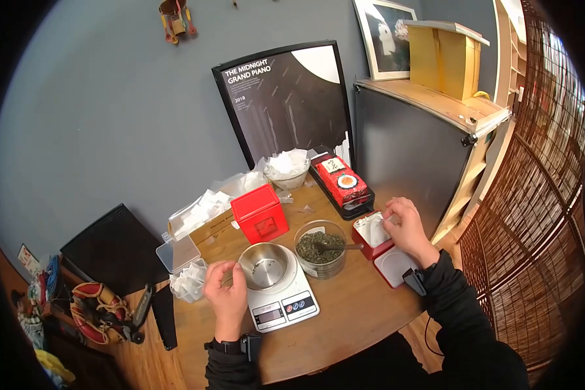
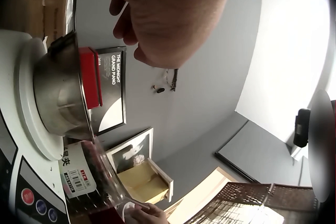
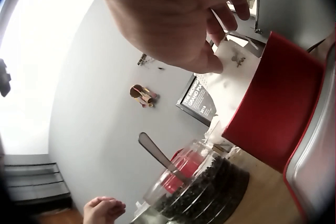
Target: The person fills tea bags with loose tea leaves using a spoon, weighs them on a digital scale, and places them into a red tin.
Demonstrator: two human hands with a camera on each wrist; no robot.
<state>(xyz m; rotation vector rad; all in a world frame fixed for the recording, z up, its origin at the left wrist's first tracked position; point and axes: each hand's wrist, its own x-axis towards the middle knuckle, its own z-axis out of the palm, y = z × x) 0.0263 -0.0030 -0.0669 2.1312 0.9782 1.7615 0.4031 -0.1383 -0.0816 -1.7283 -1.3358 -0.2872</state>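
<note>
A steel bowl (image 1: 264, 265) with a few dark bits inside stands on a white kitchen scale (image 1: 286, 311). At the bowl's left rim, my left hand (image 1: 227, 292) hovers with loosely bent fingers and holds nothing. Dried leaves fill a glass bowl (image 1: 320, 250) to the right, with a spoon (image 1: 341, 247) lying in it. My right hand (image 1: 406, 227) is over a red tin (image 1: 368, 244) of white packets. In the right wrist view, its thumb and fingers are at the top of the white packets (image 3: 231, 79); whether they pinch one is unclear.
Behind the scale are a red box (image 1: 260, 214), a carton of white packets (image 1: 205, 211) and another bowl of packets (image 1: 286, 170). A black tray (image 1: 357, 209) holds a patterned red box. The tin's open lid (image 1: 391, 266) lies near the table's right edge.
</note>
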